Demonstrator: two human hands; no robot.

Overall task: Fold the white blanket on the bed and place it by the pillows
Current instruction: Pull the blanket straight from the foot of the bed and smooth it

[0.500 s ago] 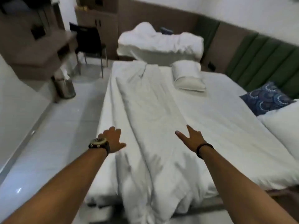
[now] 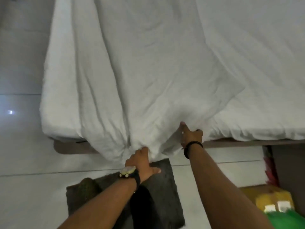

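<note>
The white blanket lies in a long strip along the left half of the bed, and its near end hangs over the foot edge. My left hand, with a watch on the wrist, grips the hanging end low down near the floor. My right hand, with a dark wristband, pinches the blanket's right edge at the mattress rim. The pillows are out of view.
A dark floor mat lies under my arms on the pale tiled floor. The bed's brown base shows below the mattress. At the lower right sit a yellow and green object and a red item.
The view has tipped down to the foot of the bed. Both hands have dropped from hovering open above the blanket to grasping its near end.
</note>
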